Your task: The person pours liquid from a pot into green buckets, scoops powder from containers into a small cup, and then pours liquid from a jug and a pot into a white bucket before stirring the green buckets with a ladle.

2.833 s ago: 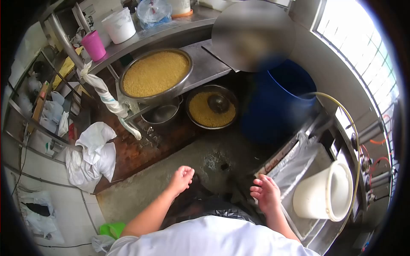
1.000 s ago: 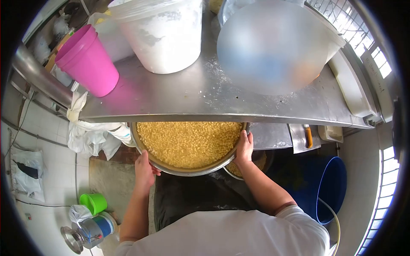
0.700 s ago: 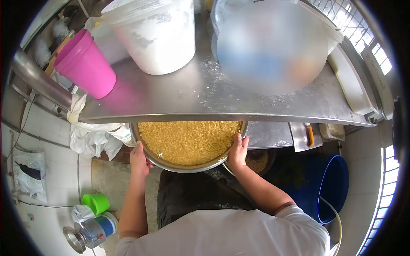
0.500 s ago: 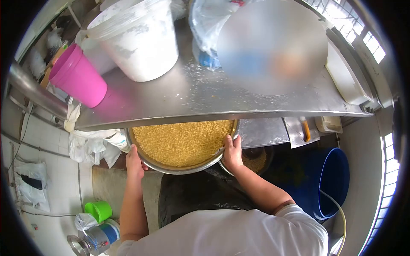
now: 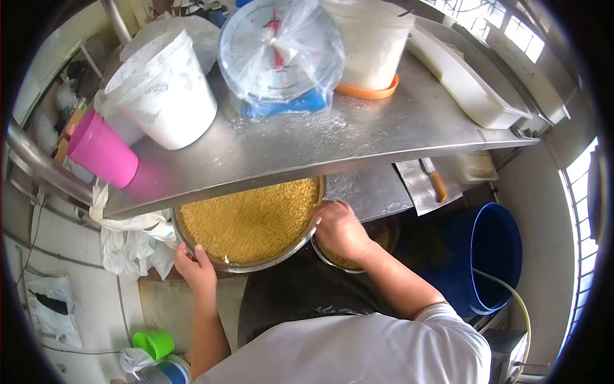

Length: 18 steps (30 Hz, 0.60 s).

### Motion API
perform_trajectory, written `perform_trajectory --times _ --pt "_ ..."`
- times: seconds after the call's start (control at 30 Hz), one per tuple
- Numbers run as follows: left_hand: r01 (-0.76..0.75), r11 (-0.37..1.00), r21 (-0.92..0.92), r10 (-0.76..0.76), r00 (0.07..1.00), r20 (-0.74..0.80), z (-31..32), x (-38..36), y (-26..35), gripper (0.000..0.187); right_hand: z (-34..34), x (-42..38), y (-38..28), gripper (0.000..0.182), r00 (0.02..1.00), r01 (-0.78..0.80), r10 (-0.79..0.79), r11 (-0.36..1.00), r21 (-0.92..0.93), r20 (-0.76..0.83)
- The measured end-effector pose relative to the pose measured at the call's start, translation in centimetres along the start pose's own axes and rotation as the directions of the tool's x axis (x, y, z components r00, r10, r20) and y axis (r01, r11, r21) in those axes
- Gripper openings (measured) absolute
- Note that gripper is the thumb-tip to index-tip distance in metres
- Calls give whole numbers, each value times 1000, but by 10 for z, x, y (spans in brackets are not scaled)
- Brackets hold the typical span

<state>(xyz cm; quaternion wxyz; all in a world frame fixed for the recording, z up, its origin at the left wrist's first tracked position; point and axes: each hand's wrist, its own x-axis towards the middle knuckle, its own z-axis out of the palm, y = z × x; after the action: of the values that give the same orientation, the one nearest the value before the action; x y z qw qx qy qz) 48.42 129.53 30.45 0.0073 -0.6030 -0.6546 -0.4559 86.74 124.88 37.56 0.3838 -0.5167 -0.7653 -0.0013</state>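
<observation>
A wide metal basin (image 5: 291, 253) full of yellow, grain-like pieces (image 5: 249, 221) sits partly under the steel shelf. My left hand (image 5: 196, 270) is at its lower left rim, thumb and curled fingers against the edge. At the right rim, my right hand (image 5: 345, 232) is closed with its fingertips on the edge; the back of the hand hides part of the grip. Below that hand, a second round metal pan (image 5: 348, 264) holds similar but darker pieces and is partly hidden.
On the steel shelf (image 5: 320, 144) stand a pink bucket (image 5: 105, 150), a white bucket (image 5: 169, 96), a plastic-covered scale (image 5: 281, 57), a white tub (image 5: 374, 48) and a long white tray (image 5: 473, 89). A blue barrel (image 5: 495, 256) with a hose and an orange-handled tool (image 5: 437, 184) are right.
The basin has shifted slightly left and down in view, as has the shelf, with the camera turning. My right hand has turned, its fingers now curled at the rim.
</observation>
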Motion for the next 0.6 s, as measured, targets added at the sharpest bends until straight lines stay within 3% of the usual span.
perform_trajectory --times 0.03,0.07,0.13,0.17,0.23,0.3,0.37,0.4,0.47,0.57,0.6 --pt "-136 990 -24 136 991 3 -1 -3 15 36 -1 -4 1 17 986 -49 41 998 49 162" --pt "-151 988 -41 151 989 -1 -3 -6 28 36 -2 -10 0 18 946 -106 73 991 86 317" --pt "-179 973 -143 204 963 178 -3 -9 52 32 -14 -11 -13 21 949 -259 217 950 173 228" --pt "-158 957 -244 207 959 192 0 -9 64 29 -20 -11 -17 21 956 -267 236 946 184 172" --pt "-191 942 -276 253 944 210 4 -6 78 28 -37 -5 -23 20 961 -273 257 944 187 102" --pt "-240 933 -268 304 925 227 13 -7 87 25 -63 5 -29 17 1000 -24 22 996 92 18" --pt "-252 931 -265 317 916 244 24 -10 83 24 -78 12 -25 16 992 -45 59 991 125 -108" --pt "-245 938 -245 309 912 271 29 -13 79 24 -86 15 -25 15 973 -60 97 982 178 -211" --pt "-289 926 -244 347 906 244 38 -16 71 24 -116 31 -21 15 933 -46 43 999 -1 -358" --pt "-262 942 -211 312 914 258 44 -21 70 23 -175 66 -13 23 811 -101 -17 981 -169 -585" --pt "-267 938 -220 319 913 252 43 -21 71 23 -186 78 -5 22 717 -52 -84 983 -174 -692"
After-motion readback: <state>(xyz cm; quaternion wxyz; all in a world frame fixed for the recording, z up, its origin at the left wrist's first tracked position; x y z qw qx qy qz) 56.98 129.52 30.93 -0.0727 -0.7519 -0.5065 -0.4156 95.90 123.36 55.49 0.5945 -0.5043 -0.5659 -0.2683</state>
